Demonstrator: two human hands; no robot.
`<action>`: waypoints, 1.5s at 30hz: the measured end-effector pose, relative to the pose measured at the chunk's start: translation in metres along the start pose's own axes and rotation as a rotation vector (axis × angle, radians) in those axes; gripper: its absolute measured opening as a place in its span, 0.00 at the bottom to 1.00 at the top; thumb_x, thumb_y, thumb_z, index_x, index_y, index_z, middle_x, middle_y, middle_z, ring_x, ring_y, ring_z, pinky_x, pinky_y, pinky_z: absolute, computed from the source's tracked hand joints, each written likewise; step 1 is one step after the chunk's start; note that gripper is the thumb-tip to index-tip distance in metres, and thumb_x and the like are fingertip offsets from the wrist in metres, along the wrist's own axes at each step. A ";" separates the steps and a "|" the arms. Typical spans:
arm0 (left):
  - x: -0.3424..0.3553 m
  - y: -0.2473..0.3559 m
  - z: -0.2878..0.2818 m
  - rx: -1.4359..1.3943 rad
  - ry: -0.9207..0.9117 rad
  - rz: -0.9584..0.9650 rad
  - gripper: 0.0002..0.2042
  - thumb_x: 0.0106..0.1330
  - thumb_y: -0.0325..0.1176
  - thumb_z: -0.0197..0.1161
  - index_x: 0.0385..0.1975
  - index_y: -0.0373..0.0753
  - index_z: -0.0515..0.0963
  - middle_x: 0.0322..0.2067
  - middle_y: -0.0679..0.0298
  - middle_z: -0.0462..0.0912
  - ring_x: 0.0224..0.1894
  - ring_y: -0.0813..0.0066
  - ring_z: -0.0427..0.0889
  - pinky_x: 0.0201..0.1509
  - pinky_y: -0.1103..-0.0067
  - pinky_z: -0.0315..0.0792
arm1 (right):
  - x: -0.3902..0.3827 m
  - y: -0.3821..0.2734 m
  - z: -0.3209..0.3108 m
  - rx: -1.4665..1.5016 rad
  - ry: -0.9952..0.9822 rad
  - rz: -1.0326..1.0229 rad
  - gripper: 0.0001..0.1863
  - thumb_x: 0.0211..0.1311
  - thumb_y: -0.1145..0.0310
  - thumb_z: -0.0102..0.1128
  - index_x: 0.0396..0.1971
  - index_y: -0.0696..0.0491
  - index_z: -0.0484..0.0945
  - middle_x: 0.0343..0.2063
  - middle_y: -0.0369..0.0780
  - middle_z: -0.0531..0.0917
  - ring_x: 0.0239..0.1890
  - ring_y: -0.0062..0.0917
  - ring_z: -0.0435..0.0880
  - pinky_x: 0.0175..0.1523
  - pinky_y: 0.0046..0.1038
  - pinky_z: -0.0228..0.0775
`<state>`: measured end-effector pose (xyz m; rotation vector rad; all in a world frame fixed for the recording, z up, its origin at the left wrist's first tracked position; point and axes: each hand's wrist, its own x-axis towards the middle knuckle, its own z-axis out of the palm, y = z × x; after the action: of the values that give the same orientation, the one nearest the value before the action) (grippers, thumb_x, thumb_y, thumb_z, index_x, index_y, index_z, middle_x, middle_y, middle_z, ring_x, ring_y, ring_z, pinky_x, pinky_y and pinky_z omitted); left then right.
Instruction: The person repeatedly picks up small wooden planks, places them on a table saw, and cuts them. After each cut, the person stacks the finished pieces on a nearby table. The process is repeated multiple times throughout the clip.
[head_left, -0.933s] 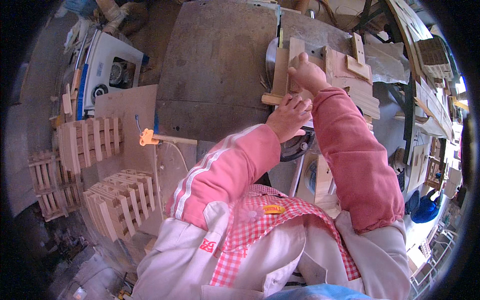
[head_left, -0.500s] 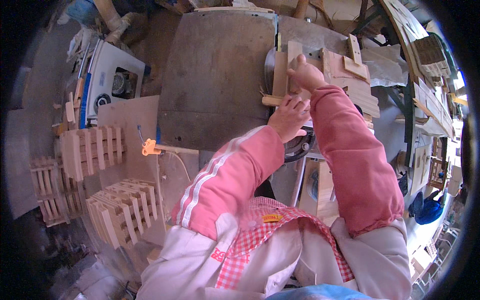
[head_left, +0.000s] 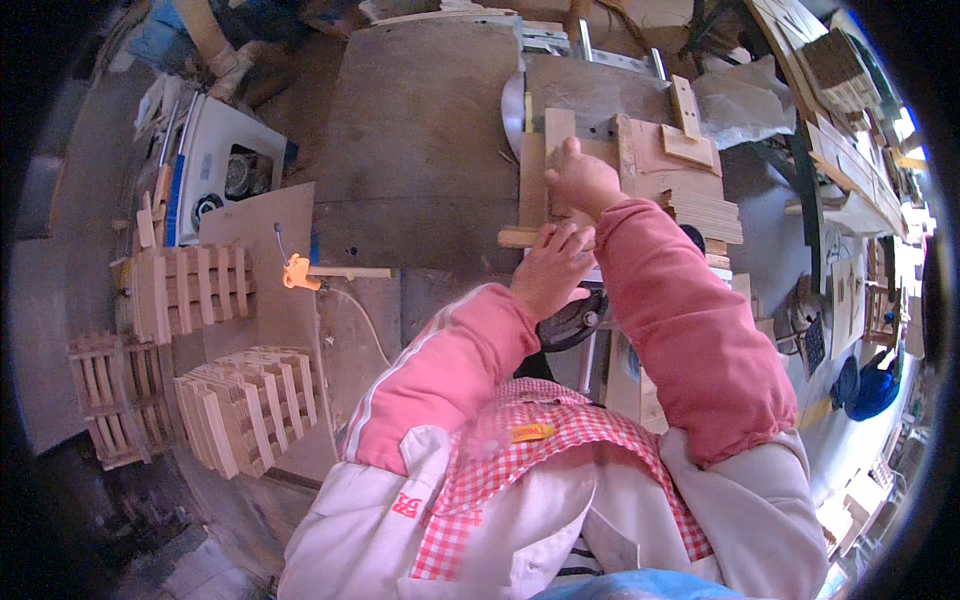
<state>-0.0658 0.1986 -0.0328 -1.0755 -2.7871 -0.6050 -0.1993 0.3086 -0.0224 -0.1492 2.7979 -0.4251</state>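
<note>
Two hands work at a saw table (head_left: 430, 150). Right hand (head_left: 585, 180), fingers curled, presses a narrow wooden strip (head_left: 545, 175) flat beside the round saw blade (head_left: 512, 110). Left hand (head_left: 550, 265), fingers spread, rests on the strip's near end by a short crosspiece (head_left: 520, 238). Steady, even pressure with fingertips well off the blade line seems wise. Open room lies on the bare table left of the blade; stacked wood pieces (head_left: 700, 205) crowd the right. Slatted wooden racks (head_left: 190, 290) stand far left
</note>
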 end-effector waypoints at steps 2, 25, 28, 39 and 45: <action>-0.017 0.013 0.003 -0.057 -0.007 -0.017 0.28 0.44 0.48 0.74 0.46 0.43 0.75 0.59 0.59 0.67 0.64 0.57 0.61 0.67 0.63 0.54 | -0.022 -0.002 0.006 0.014 -0.011 -0.007 0.28 0.57 0.51 0.53 0.49 0.59 0.62 0.34 0.55 0.83 0.40 0.49 0.83 0.46 0.46 0.74; -0.079 0.017 0.005 -0.481 0.301 -0.548 0.18 0.60 0.36 0.61 0.47 0.34 0.76 0.44 0.50 0.80 0.50 0.52 0.77 0.56 0.65 0.69 | -0.173 0.184 -0.079 -0.314 -0.111 -0.036 0.22 0.56 0.51 0.58 0.46 0.50 0.75 0.44 0.48 0.81 0.49 0.45 0.79 0.51 0.44 0.70; -0.061 -0.029 0.010 -0.410 0.332 -0.829 0.17 0.66 0.40 0.55 0.42 0.31 0.77 0.34 0.54 0.83 0.37 0.61 0.81 0.45 0.71 0.74 | -0.169 0.169 -0.074 -0.420 0.068 -0.179 0.21 0.56 0.53 0.59 0.46 0.50 0.76 0.47 0.47 0.79 0.52 0.43 0.77 0.55 0.43 0.68; -0.042 -0.061 0.023 -0.689 0.104 -1.070 0.13 0.59 0.39 0.60 0.33 0.33 0.81 0.27 0.64 0.83 0.29 0.76 0.79 0.35 0.78 0.72 | -0.083 0.051 0.043 -0.160 0.111 -0.404 0.15 0.58 0.65 0.56 0.46 0.51 0.77 0.44 0.46 0.78 0.51 0.43 0.76 0.56 0.40 0.69; -0.037 -0.048 0.013 -0.538 0.143 -1.030 0.12 0.54 0.36 0.63 0.33 0.34 0.82 0.31 0.54 0.85 0.35 0.62 0.84 0.41 0.71 0.75 | -0.064 0.049 0.041 0.017 0.056 -0.345 0.13 0.58 0.68 0.57 0.44 0.50 0.77 0.41 0.46 0.80 0.47 0.45 0.77 0.53 0.40 0.70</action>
<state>-0.0694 0.1481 -0.0689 0.5047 -2.9222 -1.4749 -0.1282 0.3533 -0.0561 -0.6301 2.8245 -0.5386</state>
